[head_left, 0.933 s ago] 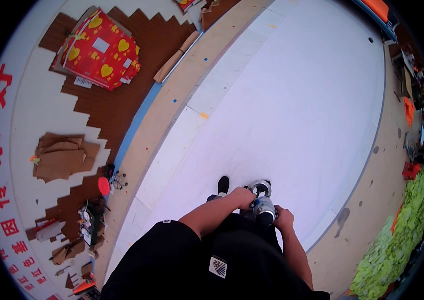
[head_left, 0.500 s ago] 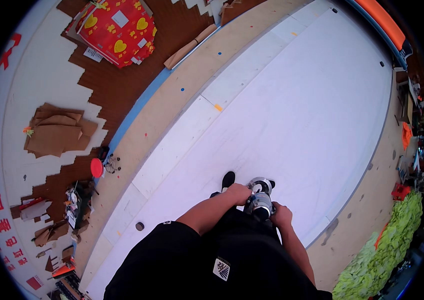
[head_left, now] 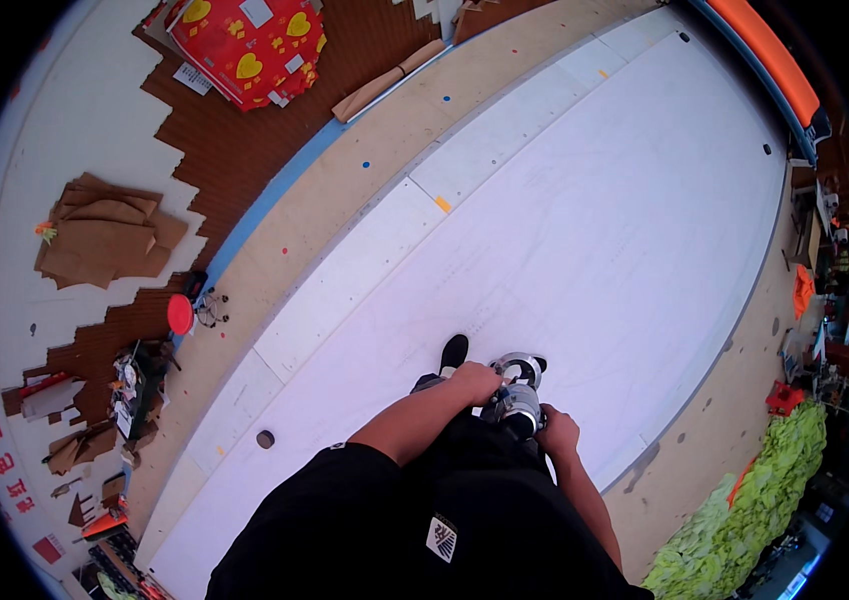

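A silver motor-driven machine [head_left: 521,402], which looks like an electric cloth cutter, stands close in front of my body. At its top left, my left hand [head_left: 475,383] is closed on it. My right hand [head_left: 558,432] grips its lower right side, with the fingers partly hidden. The machine's lower parts are out of sight. Beneath it spreads a wide white sheet [head_left: 594,230], with faint marks on its surface. My black shoe [head_left: 454,350] shows on the sheet just beyond my left hand.
Brown cardboard pieces [head_left: 109,240] and a red package with yellow hearts [head_left: 254,45] lie at the left. A small dark round block [head_left: 265,439] rests on the sheet's near left. Light green material [head_left: 744,510] is heaped at the lower right. An orange roll [head_left: 766,55] lies far right.
The view has shifted slightly, so the surroundings sit a little differently. Both hands keep their hold on the machine, with little visible movement.
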`<act>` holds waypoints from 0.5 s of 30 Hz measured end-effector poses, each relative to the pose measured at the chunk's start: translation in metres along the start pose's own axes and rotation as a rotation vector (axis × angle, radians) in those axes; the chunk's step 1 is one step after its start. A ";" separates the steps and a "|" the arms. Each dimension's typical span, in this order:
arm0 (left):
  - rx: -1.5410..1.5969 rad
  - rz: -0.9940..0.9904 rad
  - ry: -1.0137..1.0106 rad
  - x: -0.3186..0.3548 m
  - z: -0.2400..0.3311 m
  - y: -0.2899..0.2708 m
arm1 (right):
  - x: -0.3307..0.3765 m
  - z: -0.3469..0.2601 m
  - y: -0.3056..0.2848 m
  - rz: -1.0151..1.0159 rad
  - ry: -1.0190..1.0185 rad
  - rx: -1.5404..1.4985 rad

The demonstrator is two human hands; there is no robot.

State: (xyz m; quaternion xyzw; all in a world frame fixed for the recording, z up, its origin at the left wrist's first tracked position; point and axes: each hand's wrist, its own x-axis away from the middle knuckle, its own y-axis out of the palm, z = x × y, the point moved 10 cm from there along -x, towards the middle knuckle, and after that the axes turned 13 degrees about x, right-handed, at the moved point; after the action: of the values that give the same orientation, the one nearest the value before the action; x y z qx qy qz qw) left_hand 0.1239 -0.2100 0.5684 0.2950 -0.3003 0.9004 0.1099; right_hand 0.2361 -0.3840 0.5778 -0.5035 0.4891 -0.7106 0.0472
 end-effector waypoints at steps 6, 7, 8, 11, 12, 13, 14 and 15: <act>0.014 -0.009 -0.010 0.000 -0.015 0.002 | -0.002 -0.014 -0.010 0.004 0.001 0.032; 0.015 -0.009 -0.011 -0.001 -0.018 0.005 | -0.001 -0.017 -0.011 -0.003 -0.002 0.039; 0.012 -0.009 -0.007 -0.003 -0.021 0.005 | -0.004 -0.018 -0.011 -0.002 0.000 0.039; 0.014 -0.023 -0.014 -0.004 -0.031 0.005 | -0.010 -0.022 -0.009 0.000 0.002 0.039; 0.016 -0.022 -0.013 -0.003 -0.032 0.005 | -0.011 -0.022 -0.007 0.001 0.001 0.039; 0.017 -0.022 -0.012 -0.004 -0.033 0.006 | -0.011 -0.022 -0.006 0.002 0.000 0.040; 0.018 -0.021 -0.011 -0.003 -0.034 0.006 | -0.012 -0.024 -0.007 0.005 -0.002 0.043; 0.023 -0.020 -0.010 -0.003 -0.036 0.006 | -0.012 -0.026 -0.008 0.009 -0.004 0.046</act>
State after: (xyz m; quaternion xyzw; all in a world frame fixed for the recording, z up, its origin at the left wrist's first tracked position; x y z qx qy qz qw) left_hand 0.1077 -0.1936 0.5404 0.3035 -0.2873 0.9013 0.1138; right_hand 0.2254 -0.3565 0.5754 -0.5016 0.4746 -0.7205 0.0630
